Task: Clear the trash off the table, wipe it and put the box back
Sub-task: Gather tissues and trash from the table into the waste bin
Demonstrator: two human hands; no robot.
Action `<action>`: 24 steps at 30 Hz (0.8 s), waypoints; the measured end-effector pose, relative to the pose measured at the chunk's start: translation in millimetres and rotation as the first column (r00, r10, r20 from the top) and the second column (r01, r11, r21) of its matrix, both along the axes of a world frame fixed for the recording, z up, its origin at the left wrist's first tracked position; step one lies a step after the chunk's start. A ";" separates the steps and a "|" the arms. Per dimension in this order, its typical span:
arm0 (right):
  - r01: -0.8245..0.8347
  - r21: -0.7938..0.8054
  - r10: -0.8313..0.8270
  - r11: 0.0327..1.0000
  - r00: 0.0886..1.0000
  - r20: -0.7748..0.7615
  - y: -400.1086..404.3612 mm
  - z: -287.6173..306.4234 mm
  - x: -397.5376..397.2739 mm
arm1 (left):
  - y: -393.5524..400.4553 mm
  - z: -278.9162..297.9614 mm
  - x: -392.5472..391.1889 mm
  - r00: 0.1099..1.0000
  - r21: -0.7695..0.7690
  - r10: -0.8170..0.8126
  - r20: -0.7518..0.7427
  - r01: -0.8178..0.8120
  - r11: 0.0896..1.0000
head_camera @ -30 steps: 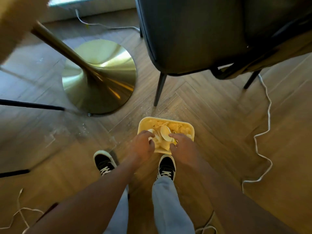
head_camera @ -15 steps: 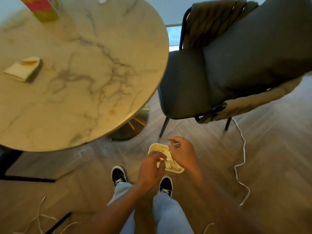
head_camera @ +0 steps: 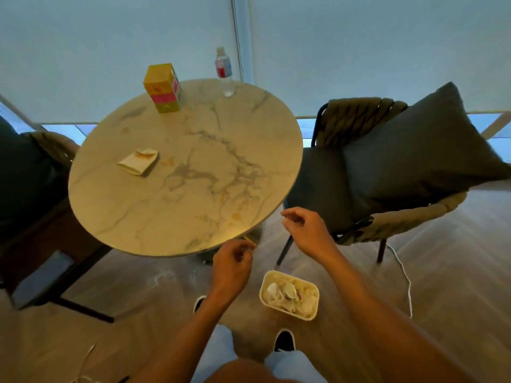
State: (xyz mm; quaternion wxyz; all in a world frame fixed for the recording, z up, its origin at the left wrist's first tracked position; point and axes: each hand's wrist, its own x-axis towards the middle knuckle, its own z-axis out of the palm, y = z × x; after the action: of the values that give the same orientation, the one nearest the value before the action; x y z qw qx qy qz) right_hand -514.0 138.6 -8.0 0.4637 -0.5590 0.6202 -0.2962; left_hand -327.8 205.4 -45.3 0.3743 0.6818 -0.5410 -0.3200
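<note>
Hovering below the round table (head_camera: 154, 217), the left hand (head_camera: 231, 269) and right hand (head_camera: 307, 230) hold nothing, fingers loosely curled. Trash-filled bin (head_camera: 289, 295) sits on the floor at five o'clock from the table; the colourful box (head_camera: 163, 88) stands at its twelve o'clock edge, the stained napkin (head_camera: 138, 161) toward nine.

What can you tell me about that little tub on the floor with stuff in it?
The tub is a small cream-coloured rectangular container with rounded corners, probably plastic. It sits upright and open on the wooden floor, just ahead of the person's shoe and near the chair's leg. Inside is a heap of crumpled white trash, like tissues, with small reddish and greenish bits. Neither hand touches it.
</note>
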 end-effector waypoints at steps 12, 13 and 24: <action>-0.068 -0.026 0.068 0.997 0.998 0.001 -48.6 26.6 98.9 | -50.1 17.9 132.8 0.993 0.072 0.114 0.028 -0.115 0.991; -0.078 -0.026 0.077 0.997 0.997 -0.013 -54.8 26.7 110.2 | -57.3 19.2 146.9 0.993 0.077 0.117 0.026 -0.119 0.990; -0.095 0.032 0.097 0.995 0.991 -0.090 -113.6 24.0 232.4 | -143.9 18.1 290.3 0.984 0.167 0.177 0.018 -0.178 0.970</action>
State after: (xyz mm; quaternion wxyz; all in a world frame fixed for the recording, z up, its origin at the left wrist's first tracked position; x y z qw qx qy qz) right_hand -281.6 25.1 16.0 0.4563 -0.5948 0.6170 -0.2392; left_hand -37.5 61.5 -27.2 0.3419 0.7570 -0.4495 -0.3288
